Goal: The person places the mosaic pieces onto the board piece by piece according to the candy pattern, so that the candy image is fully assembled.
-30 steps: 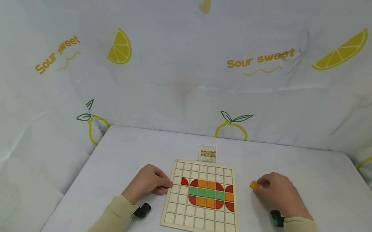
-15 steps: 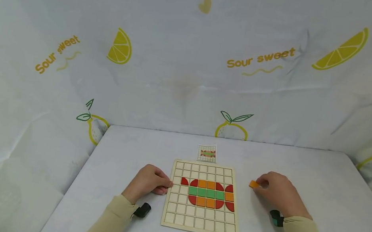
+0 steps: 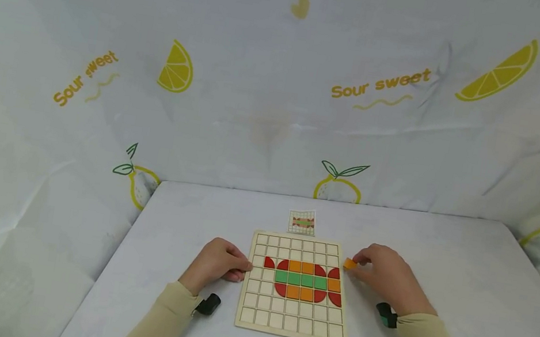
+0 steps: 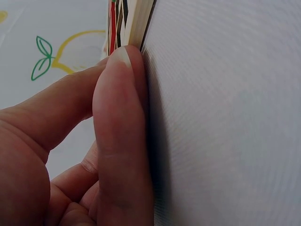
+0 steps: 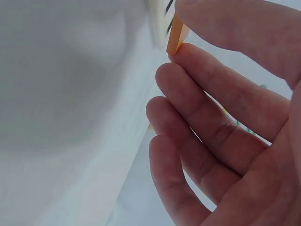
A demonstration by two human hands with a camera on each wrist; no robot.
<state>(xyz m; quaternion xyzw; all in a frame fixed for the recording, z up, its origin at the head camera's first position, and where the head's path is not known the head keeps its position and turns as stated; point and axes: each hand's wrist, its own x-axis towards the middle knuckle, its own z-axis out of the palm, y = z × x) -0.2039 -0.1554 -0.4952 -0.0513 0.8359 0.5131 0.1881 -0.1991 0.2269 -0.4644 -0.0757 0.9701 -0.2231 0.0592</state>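
Note:
A pale wooden grid board (image 3: 291, 324) lies on the table, with red rounded tiles (image 3: 279, 290), orange square tiles (image 3: 292, 292) and green square tiles (image 3: 307, 280) set across its middle rows. At its left edge, my left hand (image 3: 216, 259) pinches the rim between thumb and index finger; the left wrist view shows the thumb tip right against the board's side (image 4: 140, 21). My right hand (image 3: 392, 277) holds an orange square tile (image 3: 350, 264) by thumb and index fingertip, just off the board's right edge. Its other fingers are loosely bent in the right wrist view.
A small pattern card (image 3: 301, 221) with a similar coloured design lies just behind the board. White cloth printed with lemons (image 3: 338, 190) hangs behind the table (image 3: 212, 206). Each wrist carries a small black camera (image 3: 209, 304).
My right hand has moved left with the orange tile, from well right of the board to beside its right edge. The left hand stays at the board's left rim.

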